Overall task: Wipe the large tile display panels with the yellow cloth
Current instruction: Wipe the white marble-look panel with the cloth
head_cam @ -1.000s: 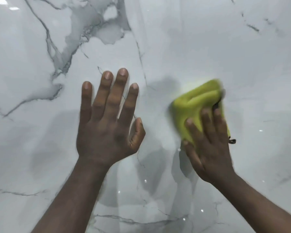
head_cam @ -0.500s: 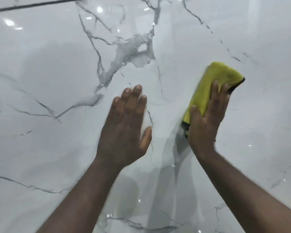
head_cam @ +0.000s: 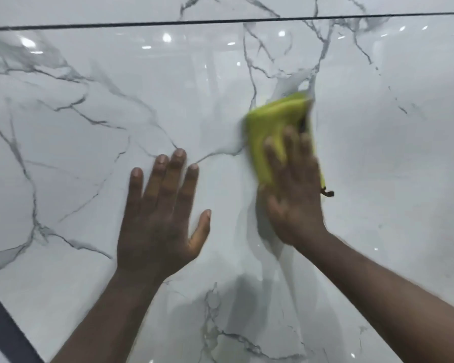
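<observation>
Right hand (head_cam: 294,195): flat on the yellow cloth (head_cam: 273,121), fingers straight and slightly spread, pressing it against the tile panel (head_cam: 89,158). Motion blur smears the fingertips, and there's no telling whether the thumb hooks the cloth's edge.
Cloth: folded, trapped under the right palm and fingers, with its upper part poking out past the fingertips. Its outline is blurred and its lower part is hidden beneath the hand.
Dark loop (head_cam: 328,192): a small bit sticking out of the cloth on the little-finger side of the right hand, too blurred to identify.
Left hand (head_cam: 160,218): sharp by contrast, palm flat on the panel, fingers straight, thumb splayed toward the right hand. It holds nothing and sits just beside the right hand, not touching.
Panel: glossy white with grey veins under both hands, and light spots glint beyond the fingertips. The frame cuts it off to the right and below.
Seam (head_cam: 220,20): a thin dark line well beyond both sets of fingertips.
Dark strip (head_cam: 5,331): outside the left forearm, cropped at the corner, cannot tell what it is.
</observation>
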Tool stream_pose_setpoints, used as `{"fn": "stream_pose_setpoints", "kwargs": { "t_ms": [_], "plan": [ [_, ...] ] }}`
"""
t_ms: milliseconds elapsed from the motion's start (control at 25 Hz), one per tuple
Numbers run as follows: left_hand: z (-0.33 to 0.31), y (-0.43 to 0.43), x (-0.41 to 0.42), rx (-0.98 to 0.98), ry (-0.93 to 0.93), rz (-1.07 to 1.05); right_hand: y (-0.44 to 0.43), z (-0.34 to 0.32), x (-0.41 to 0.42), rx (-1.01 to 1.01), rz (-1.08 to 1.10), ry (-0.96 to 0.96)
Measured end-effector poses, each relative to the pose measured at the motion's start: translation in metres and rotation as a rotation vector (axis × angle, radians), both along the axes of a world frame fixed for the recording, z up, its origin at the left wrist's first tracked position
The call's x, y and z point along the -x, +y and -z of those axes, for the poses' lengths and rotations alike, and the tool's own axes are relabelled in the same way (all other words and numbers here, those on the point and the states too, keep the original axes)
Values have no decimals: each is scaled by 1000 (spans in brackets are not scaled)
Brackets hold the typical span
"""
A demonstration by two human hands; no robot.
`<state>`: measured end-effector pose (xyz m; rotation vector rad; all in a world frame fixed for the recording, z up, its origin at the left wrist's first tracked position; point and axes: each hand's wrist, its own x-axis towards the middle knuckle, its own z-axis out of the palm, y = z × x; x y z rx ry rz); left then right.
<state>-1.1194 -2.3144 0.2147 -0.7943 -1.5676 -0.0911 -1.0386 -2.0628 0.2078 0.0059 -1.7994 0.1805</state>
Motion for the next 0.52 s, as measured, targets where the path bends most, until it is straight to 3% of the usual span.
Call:
{"fn": "stream_pose_setpoints", "kwargs": {
  "t_ms": [40, 80, 120, 240, 280, 400, 440, 480, 520],
  "plan": [
    [2, 2, 1, 24, 16, 0, 2, 14, -5, -263, -26, -70],
    [4, 3, 2, 32, 31, -7, 11, 19, -6, -362, -41, -92],
    [5, 3, 3, 31, 38, -16, 19, 21, -5, -274, -27, -63],
    [6, 3, 5, 33, 38, -24, 26, 12, 4, 670, -93, 104],
    [8, 3, 4, 29, 42, -37, 16, 16, 3, 687, -49, 96],
    [8, 3, 3, 32, 42, -53, 4, 74, -3, -68, -76, -41],
    [7, 4, 3, 40, 41, -58, 6, 84, -2, -69, -90, -36],
    [6, 5, 4, 49, 38, -62, 5, 91, 4, 148, -91, -1],
    [6, 5, 2, 56, 30, -61, -6, 91, 7, 506, -111, 27]
  ]
}}
